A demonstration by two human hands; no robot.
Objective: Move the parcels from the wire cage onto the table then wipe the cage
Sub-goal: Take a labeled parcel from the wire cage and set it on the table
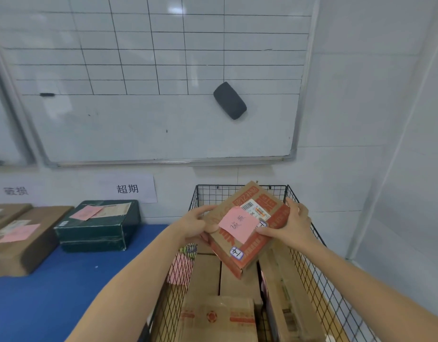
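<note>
The left hand [195, 227] is curled round the left edge of a flat brown cardboard parcel with red-orange print [256, 250], with the thumb pressed on its top face. The parcel's right edge is gripped by the right hand [290, 224], whose thumb is laid on top while the fingers are wrapped round the far corner. The parcel is thus held between the two hands, tilted, and raised above the black wire cage [309, 267]. A pink handwritten note [237, 224] is stuck on its top face, just beside a white barcode label [256, 209].

Below the lifted parcel, more brown cardboard boxes [218, 317] are packed inside the cage. To the left of the cage, a blue table [52, 292] is seen, on which a dark green box [99, 225] and brown parcels bearing pink notes [23, 245] are laid. On the wall behind, a gridded whiteboard [139, 119] is mounted, and a dark grey eraser [229, 100] is stuck to it.
</note>
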